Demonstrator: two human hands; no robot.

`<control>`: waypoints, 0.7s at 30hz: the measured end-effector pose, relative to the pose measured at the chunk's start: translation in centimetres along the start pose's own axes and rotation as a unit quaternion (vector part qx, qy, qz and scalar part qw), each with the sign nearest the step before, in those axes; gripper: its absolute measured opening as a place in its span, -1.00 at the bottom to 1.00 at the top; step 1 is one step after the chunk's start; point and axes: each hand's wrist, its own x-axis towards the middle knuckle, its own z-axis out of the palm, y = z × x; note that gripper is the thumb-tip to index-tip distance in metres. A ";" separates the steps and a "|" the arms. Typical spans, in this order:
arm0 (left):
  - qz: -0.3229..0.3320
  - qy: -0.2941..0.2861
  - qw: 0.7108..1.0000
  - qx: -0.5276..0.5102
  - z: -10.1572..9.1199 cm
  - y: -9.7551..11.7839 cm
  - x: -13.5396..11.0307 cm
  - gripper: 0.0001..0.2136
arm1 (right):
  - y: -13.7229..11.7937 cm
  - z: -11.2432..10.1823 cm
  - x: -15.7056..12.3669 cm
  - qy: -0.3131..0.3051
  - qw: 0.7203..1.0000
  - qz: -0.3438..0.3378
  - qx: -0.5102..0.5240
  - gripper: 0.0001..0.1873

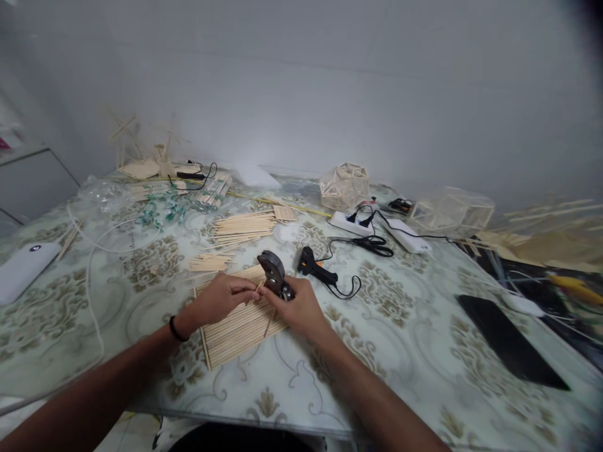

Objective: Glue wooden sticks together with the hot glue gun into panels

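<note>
My right hand (300, 307) is closed around the handles of grey cutting pliers (274, 271), whose jaws point away from me. Fingers of my left hand (222, 298) pinch a thin wooden stick (258, 288) and hold its end up to the pliers. Both hands hover over a flat panel of wooden sticks (235, 326) laid side by side on the patterned table (400, 326). A black band sits on my left wrist.
A black glue gun (316, 266) with its cord lies just right of the pliers. Behind are stick piles (242, 227), white power strips (351, 223), stick-built models (343, 185), a white device (23, 270) at left and a black pad (511, 342) at right.
</note>
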 end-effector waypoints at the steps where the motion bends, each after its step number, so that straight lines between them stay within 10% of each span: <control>1: 0.002 -0.001 1.000 0.009 0.0 0.0 0.0 -0.76 | -0.1 -0.1 0.0 -0.002 1.000 0.008 0.012 -0.75; 11: -0.108 -0.039 0.959 -0.260 1.5 0.8 -0.4 -0.62 | -0.8 -0.9 0.3 -0.005 0.987 0.106 0.118 -0.63; 21: -0.104 -0.025 0.945 -0.308 1.8 1.1 -0.4 -0.61 | -0.6 -0.4 0.5 -0.020 0.985 0.109 0.129 -0.63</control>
